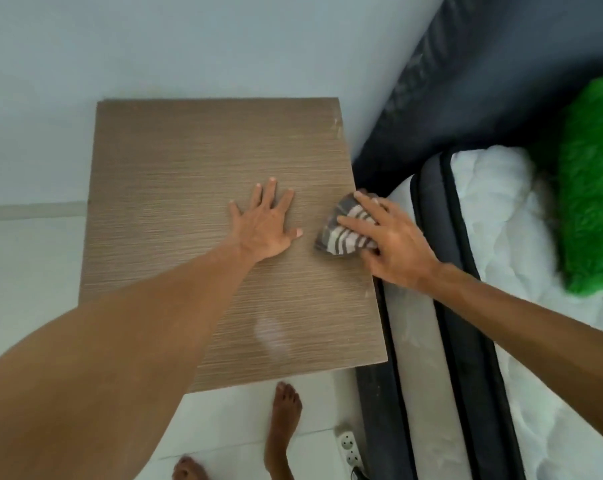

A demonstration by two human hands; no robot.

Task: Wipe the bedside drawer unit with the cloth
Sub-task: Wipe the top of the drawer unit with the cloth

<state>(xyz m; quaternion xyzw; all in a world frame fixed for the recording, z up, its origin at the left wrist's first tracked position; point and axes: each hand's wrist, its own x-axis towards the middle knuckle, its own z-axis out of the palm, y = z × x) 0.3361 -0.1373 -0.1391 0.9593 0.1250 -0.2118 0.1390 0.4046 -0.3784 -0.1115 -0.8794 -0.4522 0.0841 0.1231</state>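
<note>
Wiping is under way — the right hand [393,244] presses the bunched cloth [345,230] onto the unit [189,161] top at its right edge, beside the bed [442,306]. The left hand [267,223] lies flat, fingers spread, empty. Next, probably a sweep toward the pale smudge [271,336] near the front.

Both arms are bare, no sleeves, no watch, no rings. The left hand [265,228] & right hand [395,244] have short nails. Feet are bare too, no socks or shoes: one foot [282,427] shows toes, the other foot [189,469] is partly cut off at the pic's bottom edge.
</note>
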